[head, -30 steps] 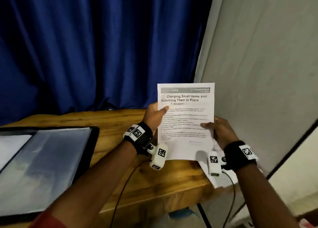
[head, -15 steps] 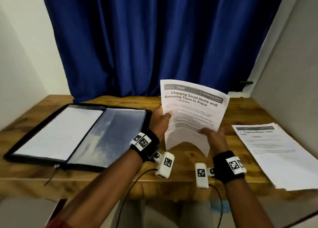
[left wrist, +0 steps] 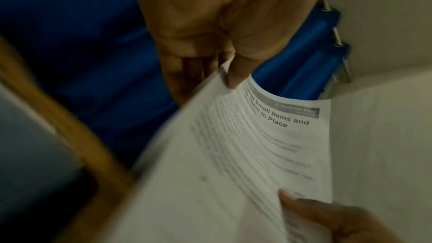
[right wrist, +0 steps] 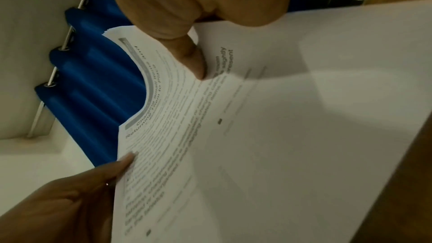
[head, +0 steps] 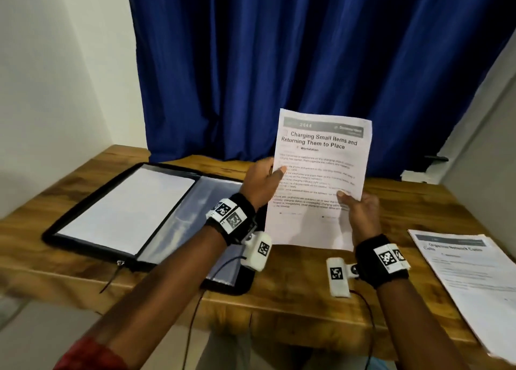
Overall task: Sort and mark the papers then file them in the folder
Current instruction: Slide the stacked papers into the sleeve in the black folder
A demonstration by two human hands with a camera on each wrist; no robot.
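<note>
Straightened from the bowed, tilted shape it had half a second ago, the printed sheet (head: 321, 180) headed "Charging Small Items and Returning Them to Place" now stands nearly upright between both hands above the wooden table (head: 293, 294). The left hand (head: 261, 181) pinches the sheet's left edge about halfway up, thumb lying on the printed face and fingers behind it; the right hand (head: 360, 210) pinches the lower right part of the page the same way, its thumb (right wrist: 196, 62) pressed onto the text. Held by two opposite edges and turned toward the face, the page appears to be raised for reading so it can be sorted, and the two-sided grip keeps the limp paper from folding over. Most of the sheet rises above and between the two grips, with its blank bottom margin hanging below the wrists, clear of the tabletop. To the left, the open black zip folder (head: 92, 247) lies flat on the table with a white page in its left half and a clear sleeve on the right, seemingly ready to receive papers. At the right edge of the table rests a stack of further printed papers (head: 472, 280), well apart from the folder, not yet filed. A blue curtain (head: 307, 62) hangs behind.
</note>
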